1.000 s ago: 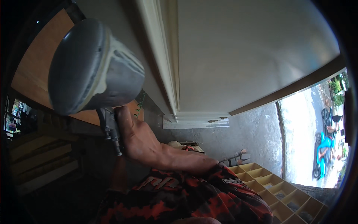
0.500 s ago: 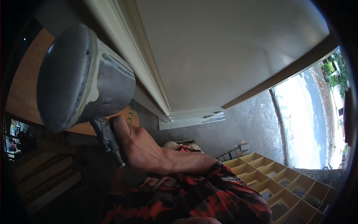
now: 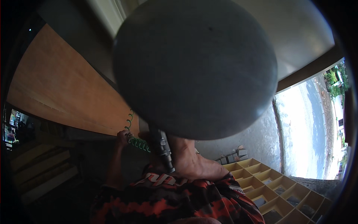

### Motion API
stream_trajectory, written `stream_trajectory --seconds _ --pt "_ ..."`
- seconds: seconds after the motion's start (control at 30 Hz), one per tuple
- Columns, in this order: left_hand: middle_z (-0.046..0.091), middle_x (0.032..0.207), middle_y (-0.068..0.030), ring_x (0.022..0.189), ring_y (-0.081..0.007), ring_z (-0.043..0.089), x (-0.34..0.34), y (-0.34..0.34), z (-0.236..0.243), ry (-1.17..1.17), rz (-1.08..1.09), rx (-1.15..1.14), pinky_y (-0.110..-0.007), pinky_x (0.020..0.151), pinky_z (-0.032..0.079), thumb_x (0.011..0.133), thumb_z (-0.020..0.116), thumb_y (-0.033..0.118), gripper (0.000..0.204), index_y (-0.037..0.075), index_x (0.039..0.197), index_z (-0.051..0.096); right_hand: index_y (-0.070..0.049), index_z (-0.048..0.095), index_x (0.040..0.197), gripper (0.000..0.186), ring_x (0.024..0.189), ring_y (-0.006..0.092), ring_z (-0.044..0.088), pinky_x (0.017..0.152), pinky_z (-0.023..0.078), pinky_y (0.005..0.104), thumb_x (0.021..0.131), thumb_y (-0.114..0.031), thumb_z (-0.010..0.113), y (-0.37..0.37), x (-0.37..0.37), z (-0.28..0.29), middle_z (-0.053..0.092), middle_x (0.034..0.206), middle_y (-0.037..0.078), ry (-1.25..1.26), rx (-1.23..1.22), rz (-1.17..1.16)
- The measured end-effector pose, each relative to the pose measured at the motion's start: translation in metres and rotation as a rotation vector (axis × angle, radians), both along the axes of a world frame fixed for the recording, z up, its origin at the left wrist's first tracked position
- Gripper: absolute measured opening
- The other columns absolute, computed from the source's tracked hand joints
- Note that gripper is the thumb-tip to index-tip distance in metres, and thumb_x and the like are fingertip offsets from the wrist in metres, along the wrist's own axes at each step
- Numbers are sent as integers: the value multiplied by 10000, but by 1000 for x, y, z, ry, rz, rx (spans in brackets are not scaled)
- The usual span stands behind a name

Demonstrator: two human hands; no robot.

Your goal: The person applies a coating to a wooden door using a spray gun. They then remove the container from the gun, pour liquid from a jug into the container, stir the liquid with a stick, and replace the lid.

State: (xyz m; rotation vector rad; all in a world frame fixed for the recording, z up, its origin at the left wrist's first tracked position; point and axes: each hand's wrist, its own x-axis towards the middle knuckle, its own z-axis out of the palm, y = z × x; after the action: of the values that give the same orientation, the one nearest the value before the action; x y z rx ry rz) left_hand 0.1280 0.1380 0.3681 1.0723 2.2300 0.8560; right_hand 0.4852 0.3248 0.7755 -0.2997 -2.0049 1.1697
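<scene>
A grey spray gun (image 3: 160, 147) with a large round cup (image 3: 194, 67) on top fills the middle of the view. My right hand (image 3: 184, 160) is closed around it just beneath the cup, partly hidden by the gun. At left, my left hand (image 3: 123, 137) grips a green coiled hose (image 3: 140, 145) beside an orange-brown wooden panel (image 3: 63, 86). Behind the cup are a white panel (image 3: 302, 30) and white moulding (image 3: 112, 11), largely covered by it.
A yellow wooden grid of compartments (image 3: 268, 179) lies at lower right, beside several grey blocks (image 3: 233, 156) on the concrete floor (image 3: 261, 130). A bright opening onto a road (image 3: 300, 127) is at far right. Slatted boards (image 3: 46, 171) are in shadow at lower left.
The gun and cup have swung rightward and toward the camera, so the cup now covers much of the white panel. My left hand has come up into sight on the hose.
</scene>
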Motion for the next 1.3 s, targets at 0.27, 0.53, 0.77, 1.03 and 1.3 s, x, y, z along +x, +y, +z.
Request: stream_trajectory --seconds 0.27,0.53,0.77,1.03,1.3 --pt "793 919 -170 858 -271 799 -11 3 33 143 -116 -80 -405 777 617 872 889 288 336 -18 958 783 42 547 1162 334 625 233 705 545 523 340 913 19 768 4 17 39 655 790 118 77 147 -243" --pt "798 934 -162 866 -260 794 -23 5 38 89 -114 -23 -400 790 612 882 884 266 310 -15 972 792 50 588 1181 316 572 226 659 534 501 334 914 74 756 5 32 62 628 780 119 44 18 -378" --pt "793 906 -149 845 -243 785 -29 17 54 30 -100 -36 -387 769 603 899 872 242 274 -10 962 784 39 565 1133 264 605 208 658 572 511 328 933 62 735 21 54 71 629 770 104 -36 -63 -455" --pt "790 874 -164 824 -262 791 -24 21 67 86 -163 -12 -411 739 599 892 884 288 336 -22 947 766 38 564 1073 200 621 137 599 585 479 306 938 72 708 38 81 72 627 764 96 76 -223 -529" --pt "795 860 -170 818 -289 797 4 29 46 97 -142 -47 -419 743 601 887 881 303 337 -15 946 785 10 605 1011 94 617 69 502 550 385 280 1002 -22 692 70 143 51 585 736 17 50 -245 -635"
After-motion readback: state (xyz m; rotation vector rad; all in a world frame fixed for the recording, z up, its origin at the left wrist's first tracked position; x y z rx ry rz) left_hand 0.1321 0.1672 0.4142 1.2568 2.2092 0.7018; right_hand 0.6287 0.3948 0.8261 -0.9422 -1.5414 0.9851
